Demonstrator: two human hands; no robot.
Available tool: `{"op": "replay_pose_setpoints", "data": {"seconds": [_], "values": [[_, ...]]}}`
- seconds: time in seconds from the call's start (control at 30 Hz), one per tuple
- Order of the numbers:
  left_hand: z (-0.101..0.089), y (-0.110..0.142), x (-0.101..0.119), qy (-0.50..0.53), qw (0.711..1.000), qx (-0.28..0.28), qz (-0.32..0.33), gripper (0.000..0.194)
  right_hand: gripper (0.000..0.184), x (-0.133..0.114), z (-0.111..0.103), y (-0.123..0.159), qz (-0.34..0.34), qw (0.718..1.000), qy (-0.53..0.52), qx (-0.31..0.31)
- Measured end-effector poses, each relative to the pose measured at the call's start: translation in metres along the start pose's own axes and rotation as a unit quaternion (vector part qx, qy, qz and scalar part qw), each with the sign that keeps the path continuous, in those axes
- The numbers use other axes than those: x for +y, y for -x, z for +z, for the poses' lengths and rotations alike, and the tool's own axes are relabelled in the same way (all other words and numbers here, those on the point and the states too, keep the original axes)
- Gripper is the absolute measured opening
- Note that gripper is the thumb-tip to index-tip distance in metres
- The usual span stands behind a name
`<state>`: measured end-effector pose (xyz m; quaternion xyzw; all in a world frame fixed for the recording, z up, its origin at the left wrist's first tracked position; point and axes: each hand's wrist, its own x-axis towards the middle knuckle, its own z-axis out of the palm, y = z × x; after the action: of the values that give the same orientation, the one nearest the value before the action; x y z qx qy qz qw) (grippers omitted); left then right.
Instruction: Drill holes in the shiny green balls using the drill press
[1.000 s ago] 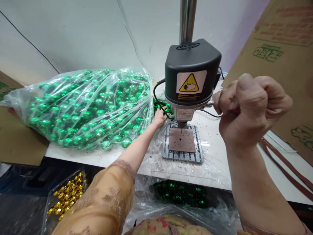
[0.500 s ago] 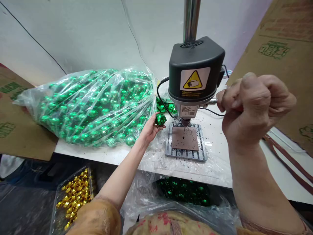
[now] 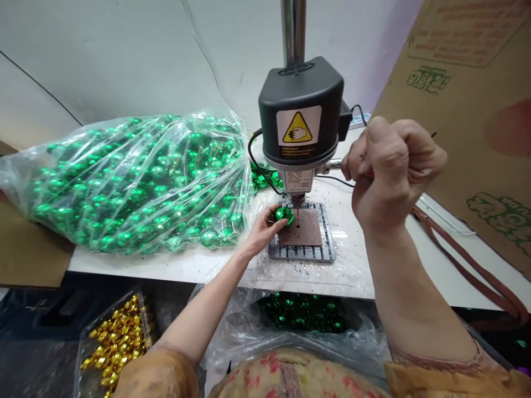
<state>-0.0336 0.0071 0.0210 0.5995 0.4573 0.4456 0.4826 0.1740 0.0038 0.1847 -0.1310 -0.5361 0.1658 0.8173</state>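
Pinching green ball (image 3: 284,214), left hand (image 3: 262,228) has reached brown plate (image 3: 306,234); right hand (image 3: 392,168) still clenching lever (image 3: 333,165).

Part of the green ball (image 3: 284,213) is covered by the thumb and fingers of the left hand (image 3: 263,229), and what lies directly below the chuck (image 3: 297,200) is too small to be made out. The outer end of the lever (image 3: 333,165) is hidden inside the right hand (image 3: 392,166). The fine print on the small label (image 3: 297,181) cannot be read. Behind the drill head (image 3: 301,91), some other green balls (image 3: 261,180) are partly concealed. The steel column (image 3: 293,33) is cut off by the top edge, the plastic bag (image 3: 19,174) by the left, the large carton (image 3: 464,127) by the right, and the clear tray (image 3: 79,354) by the bottom.
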Motion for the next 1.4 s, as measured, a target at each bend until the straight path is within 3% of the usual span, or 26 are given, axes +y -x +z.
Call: {"op": "replay_pose_setpoints", "data": {"seconds": [0.27, 0.47, 1.03, 1.27, 1.4], "values": [[0.013, -0.001, 0.001, -0.092, 0.996, 0.008, 0.015, 0.061, 0.050, -0.006, 0.002, 0.002, 0.014, 0.998, 0.067, 0.001], [0.025, -0.001, -0.001, -0.173, 0.980, 0.038, 0.086, 0.054, 0.048, -0.011, 0.001, 0.002, 0.013, 0.997, 0.069, -0.016], [0.040, 0.008, -0.007, -0.221, 0.965, 0.047, 0.134, 0.053, 0.054, -0.010, 0.002, 0.005, 0.026, 0.996, 0.082, -0.005], [0.040, 0.009, -0.005, -0.214, 0.968, 0.040, 0.128, 0.051, 0.055, 0.004, 0.006, 0.020, -0.056, 0.997, 0.026, 0.048], [0.040, 0.009, -0.005, -0.210, 0.969, 0.037, 0.127, 0.051, 0.056, 0.007, 0.005, 0.024, -0.088, 0.995, 0.028, 0.043]]}}
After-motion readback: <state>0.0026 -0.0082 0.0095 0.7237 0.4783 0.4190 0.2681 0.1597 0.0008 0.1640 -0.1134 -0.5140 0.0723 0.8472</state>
